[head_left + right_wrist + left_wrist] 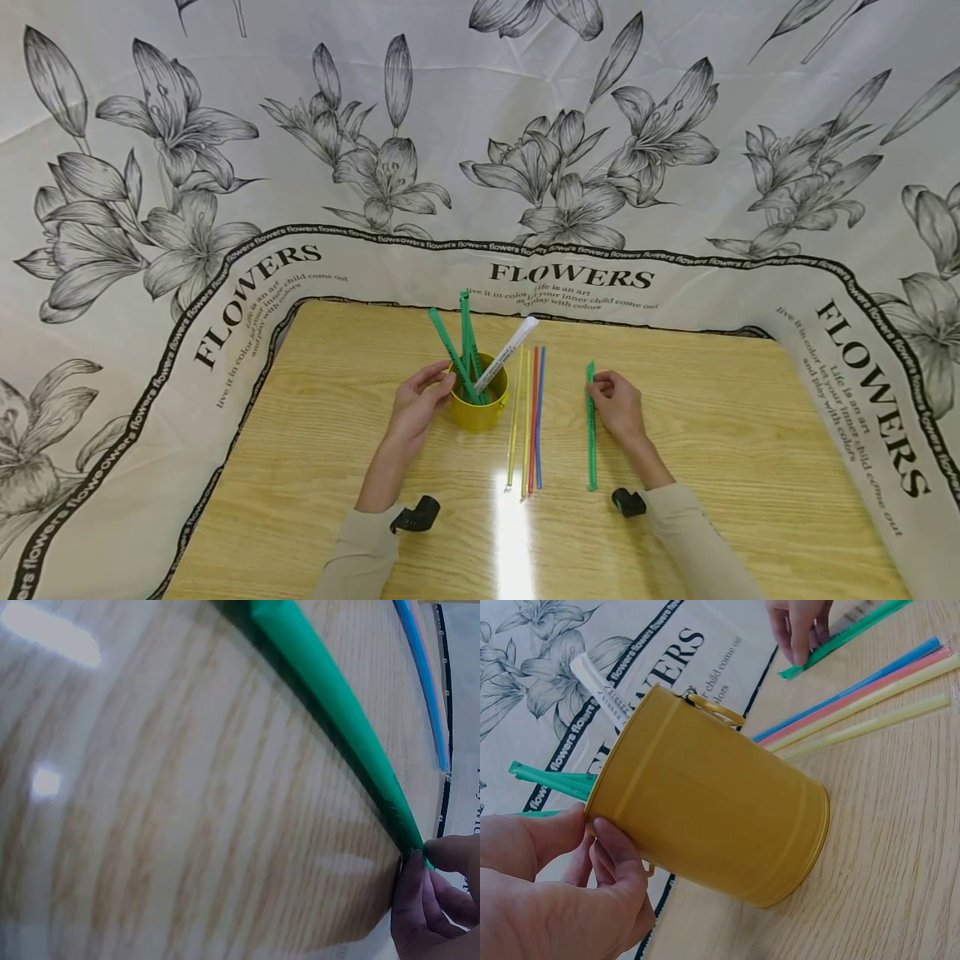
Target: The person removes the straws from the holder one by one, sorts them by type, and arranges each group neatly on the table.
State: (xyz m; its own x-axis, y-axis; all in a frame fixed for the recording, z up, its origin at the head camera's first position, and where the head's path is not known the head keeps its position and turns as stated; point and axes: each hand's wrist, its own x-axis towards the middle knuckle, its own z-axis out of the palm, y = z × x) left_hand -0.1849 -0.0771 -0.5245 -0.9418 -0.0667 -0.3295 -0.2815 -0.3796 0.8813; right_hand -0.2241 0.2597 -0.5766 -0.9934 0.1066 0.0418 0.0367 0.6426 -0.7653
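Note:
My left hand (417,406) pinches the rim of a small yellow metal bucket (478,419) between thumb and fingers. The bucket stands upright on the table and holds several green wrapped straws (444,340) and a white printed wrapped straw (512,350), all leaning out over the rim. Off to the right, my right hand (621,408) pinches the far end of another green wrapped straw (592,450). In the right wrist view this green straw (337,712) runs along the tabletop from the fingertips.
Between bucket and right hand lie two yellow straws (513,442), a red straw (533,425) and a blue straw (539,433), side by side. Around the wooden table (300,483) hangs a white flower-printed cloth (420,275).

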